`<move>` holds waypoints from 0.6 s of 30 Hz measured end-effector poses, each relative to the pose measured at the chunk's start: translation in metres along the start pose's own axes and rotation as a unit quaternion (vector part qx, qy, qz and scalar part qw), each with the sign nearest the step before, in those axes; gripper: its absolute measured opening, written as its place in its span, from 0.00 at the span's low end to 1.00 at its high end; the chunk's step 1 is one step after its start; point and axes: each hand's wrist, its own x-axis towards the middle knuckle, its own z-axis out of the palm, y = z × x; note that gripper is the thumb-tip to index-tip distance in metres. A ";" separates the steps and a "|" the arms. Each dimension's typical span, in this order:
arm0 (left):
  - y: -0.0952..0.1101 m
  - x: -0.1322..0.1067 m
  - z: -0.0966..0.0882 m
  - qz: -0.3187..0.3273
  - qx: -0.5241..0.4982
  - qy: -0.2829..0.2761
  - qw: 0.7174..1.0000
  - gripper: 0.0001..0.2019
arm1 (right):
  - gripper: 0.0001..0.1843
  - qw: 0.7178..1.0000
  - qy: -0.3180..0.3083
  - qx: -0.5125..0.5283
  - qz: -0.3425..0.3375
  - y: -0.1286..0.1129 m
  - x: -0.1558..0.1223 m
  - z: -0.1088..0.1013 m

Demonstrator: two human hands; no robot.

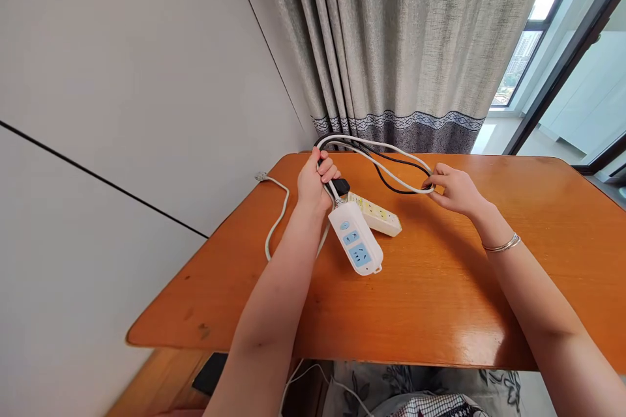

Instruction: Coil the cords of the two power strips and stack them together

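My left hand [315,181] is closed around a bundle of white and black cables [376,151] near the table's far edge. Just below it lies a white power strip with blue sockets [355,238]. Beside that strip rests a second white power strip with yellowish sockets [376,214], and a black plug [341,186] sits at its near end. My right hand [454,189] pinches the far loop of the same cables at the right, with a bracelet [503,245] on its wrist.
The orange wooden table [440,300] stands against a pale wall at the left. A thin white cable [276,218] hangs over the table's left edge. Grey curtains [401,45] hang behind, and a window is at the right. Patterned fabric shows below the near edge.
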 end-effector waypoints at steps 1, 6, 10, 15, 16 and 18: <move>-0.001 -0.002 0.002 0.014 0.028 -0.006 1.000 0.17 | 0.12 1.000 -0.024 -0.003 -0.008 -0.009 0.000 -0.006; -0.010 -0.013 0.010 0.053 0.141 -0.045 0.988 0.17 | 0.13 0.985 -0.141 0.080 -0.057 -0.057 -0.001 -0.030; -0.022 -0.024 0.011 0.056 0.199 -0.103 0.973 0.17 | 0.13 0.955 -0.195 0.207 -0.088 -0.083 -0.006 -0.042; -0.034 -0.035 0.008 0.024 0.237 -0.225 0.945 0.28 | 0.16 0.866 -0.264 0.419 -0.073 -0.097 -0.012 -0.048; -0.036 -0.037 0.007 0.017 0.247 -0.248 0.937 0.32 | 0.16 0.842 -0.273 0.460 -0.066 -0.099 -0.012 -0.048; -0.041 -0.041 0.007 0.005 0.269 -0.286 0.920 0.38 | 0.16 0.794 -0.288 0.532 -0.056 -0.104 -0.013 -0.045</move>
